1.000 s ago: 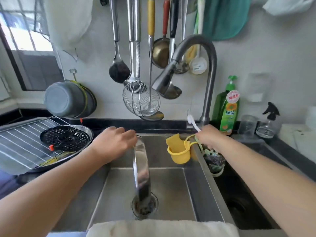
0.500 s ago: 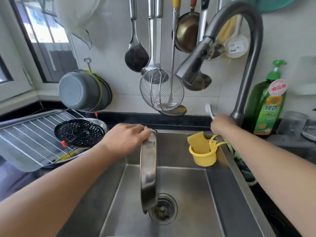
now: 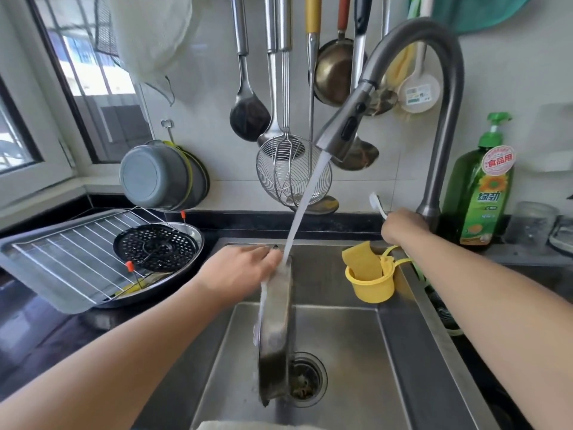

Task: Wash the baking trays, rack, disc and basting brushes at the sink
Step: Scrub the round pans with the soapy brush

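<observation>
In the middle of the frame, over the sink (image 3: 356,361), the left hand (image 3: 238,271) grips the top rim of a round baking tray (image 3: 276,330) stood on edge, its lower rim down beside the drain (image 3: 305,380). Held upright like this — a judgement — the stream of water (image 3: 305,206) from the tap (image 3: 344,131) strikes the rim at the fingers and sheets down the face, carrying residue straight toward the drain. The right hand (image 3: 403,226) sits at the base of the tap at centre right, fingers curled around something there, with a white handle (image 3: 376,204) sticking up just beside it; whether it holds the tap lever or that handle I cannot tell.

At left, on the counter, the rest waits: a rectangular tray (image 3: 28,252) with the wire rack (image 3: 77,252) lying on it, the perforated black disc (image 3: 155,248) resting in a round pan (image 3: 192,235) — the brushes are not clearly made out. A yellow cup with a sponge (image 3: 369,274) hangs on the sink's right wall, near the tray's swing, and hanging ladles and a wire skimmer (image 3: 291,172) crowd the space behind the spout.
</observation>
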### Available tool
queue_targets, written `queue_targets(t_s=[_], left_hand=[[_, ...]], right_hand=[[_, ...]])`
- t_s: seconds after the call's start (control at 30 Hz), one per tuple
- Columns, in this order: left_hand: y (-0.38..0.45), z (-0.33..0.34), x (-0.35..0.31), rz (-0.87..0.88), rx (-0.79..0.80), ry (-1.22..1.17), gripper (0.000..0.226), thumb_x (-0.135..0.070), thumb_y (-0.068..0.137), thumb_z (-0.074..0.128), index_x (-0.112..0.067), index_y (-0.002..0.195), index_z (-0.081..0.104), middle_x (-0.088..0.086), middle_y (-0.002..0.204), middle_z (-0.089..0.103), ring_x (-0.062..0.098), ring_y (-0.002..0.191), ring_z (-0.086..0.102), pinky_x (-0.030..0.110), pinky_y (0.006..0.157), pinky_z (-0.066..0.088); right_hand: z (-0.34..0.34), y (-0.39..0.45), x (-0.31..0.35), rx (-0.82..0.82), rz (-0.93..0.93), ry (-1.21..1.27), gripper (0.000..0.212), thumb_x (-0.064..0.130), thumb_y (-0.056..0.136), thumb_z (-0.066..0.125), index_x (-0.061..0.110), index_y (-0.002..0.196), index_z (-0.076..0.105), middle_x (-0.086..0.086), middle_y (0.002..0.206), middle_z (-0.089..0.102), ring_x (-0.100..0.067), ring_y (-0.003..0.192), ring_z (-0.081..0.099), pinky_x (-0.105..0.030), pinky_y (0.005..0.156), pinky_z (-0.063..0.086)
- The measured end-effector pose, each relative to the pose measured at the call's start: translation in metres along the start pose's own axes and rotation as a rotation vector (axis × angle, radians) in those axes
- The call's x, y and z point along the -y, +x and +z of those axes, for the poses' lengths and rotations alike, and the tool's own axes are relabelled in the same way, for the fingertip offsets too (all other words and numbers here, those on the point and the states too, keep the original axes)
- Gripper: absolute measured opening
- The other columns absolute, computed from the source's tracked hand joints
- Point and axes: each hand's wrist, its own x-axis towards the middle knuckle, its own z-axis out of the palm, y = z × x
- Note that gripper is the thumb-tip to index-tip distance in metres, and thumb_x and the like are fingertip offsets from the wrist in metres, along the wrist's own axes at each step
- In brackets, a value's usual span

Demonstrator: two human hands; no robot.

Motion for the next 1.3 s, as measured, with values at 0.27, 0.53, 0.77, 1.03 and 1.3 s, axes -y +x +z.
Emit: queue_targets(t_s=[0.27, 0.53, 0.77, 1.03, 1.3], left_hand=[[-0.032, -0.023, -0.016, -0.043, 0.065, -0.033, 0.041, -0.011, 0.068, 0.065, -0.022, 0.103, 0.046, 0.0, 0.07, 0.058, 0.028, 0.045, 0.058, 0.028, 0.036, 0.033], [-0.031, -0.026, -0.028, -0.456, 0.142, -0.241, 0.037, -0.011, 0.087, 0.074, -0.022, 0.097, 0.041, -0.004, 0.066, 0.048, 0.037, 0.059, 0.058, 0.038, 0.051, 0.043], [0.006, -0.03, -0.048, -1.226, -0.155, -0.96, 0.012, -0.014, 0.083, 0.051, -0.022, 0.077, 0.058, -0.001, 0.063, 0.062, 0.026, 0.064, 0.057, 0.043, 0.064, 0.05], [0.014, -0.012, -0.081, -1.578, -0.333, -1.308, 0.037, 0.003, 0.09, 0.064, -0.024, 0.115, 0.064, 0.012, 0.096, 0.072, 0.02, 0.068, 0.063, 0.035, 0.058, 0.056], [-0.004, -0.003, -0.09, -1.405, -0.11, -1.957, 0.043, 0.016, 0.094, 0.045, -0.002, 0.125, 0.068, 0.025, 0.106, 0.074, 0.035, 0.09, 0.074, 0.05, 0.083, 0.062]], right_hand=[[-0.003, -0.003, 0.008, -0.035, 0.044, 0.134, 0.014, 0.006, 0.099, 0.057, -0.002, 0.111, 0.061, -0.011, 0.077, 0.05, -0.022, 0.06, 0.045, -0.027, 0.047, 0.033], [0.012, -0.087, -0.023, 0.078, -0.177, 0.324, 0.043, 0.043, 0.109, 0.029, 0.015, 0.098, 0.06, -0.007, 0.084, 0.06, -0.024, 0.072, 0.051, -0.033, 0.06, 0.035], [0.027, -0.155, -0.012, 0.411, -0.216, 0.763, 0.037, 0.05, 0.108, 0.032, 0.04, 0.135, 0.056, -0.001, 0.073, 0.043, -0.01, 0.053, 0.033, -0.023, 0.045, 0.024], [0.047, -0.155, -0.031, 0.244, -0.442, 0.621, 0.046, 0.024, 0.109, 0.039, 0.048, 0.148, 0.045, 0.008, 0.079, 0.057, -0.01, 0.063, 0.043, -0.023, 0.056, 0.037], [0.047, -0.187, -0.004, 0.072, -0.737, 0.139, 0.052, 0.024, 0.108, 0.043, 0.056, 0.149, 0.036, 0.012, 0.092, 0.049, -0.012, 0.083, 0.053, -0.029, 0.062, 0.049]])
